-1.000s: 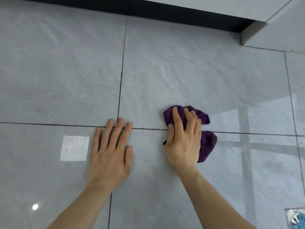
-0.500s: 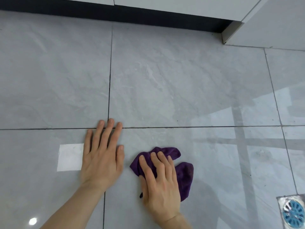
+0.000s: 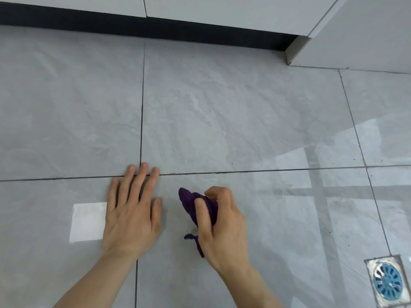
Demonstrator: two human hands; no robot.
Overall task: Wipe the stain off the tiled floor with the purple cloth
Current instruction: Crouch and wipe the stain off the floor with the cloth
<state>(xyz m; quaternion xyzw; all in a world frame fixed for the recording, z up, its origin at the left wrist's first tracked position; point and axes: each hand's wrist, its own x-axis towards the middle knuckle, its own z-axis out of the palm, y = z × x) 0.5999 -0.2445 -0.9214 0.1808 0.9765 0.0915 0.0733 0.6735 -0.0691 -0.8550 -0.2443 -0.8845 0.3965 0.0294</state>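
My right hand [image 3: 222,227] grips the purple cloth [image 3: 189,203], which is bunched up in my fingers; a thin strip of it hangs below my thumb. The cloth sits just above or on the grey tiled floor [image 3: 222,107], below the horizontal grout line. My left hand [image 3: 133,210] lies flat on the floor with fingers spread, its fingertips reaching that grout line. I cannot make out a distinct stain; only tiny dark specks dot the tiles near the grout line.
A square metal floor drain [image 3: 387,281] with a blue grate sits at the lower right. A dark plinth [image 3: 155,27] under white cabinets runs along the back, with a wall corner [image 3: 293,52] at the right. A bright reflection patch [image 3: 89,221] lies beside my left hand.
My right hand drew the cloth from the grout line back toward me, then changed from pressing it flat to bunching it in the fingers. My left hand stayed planted.
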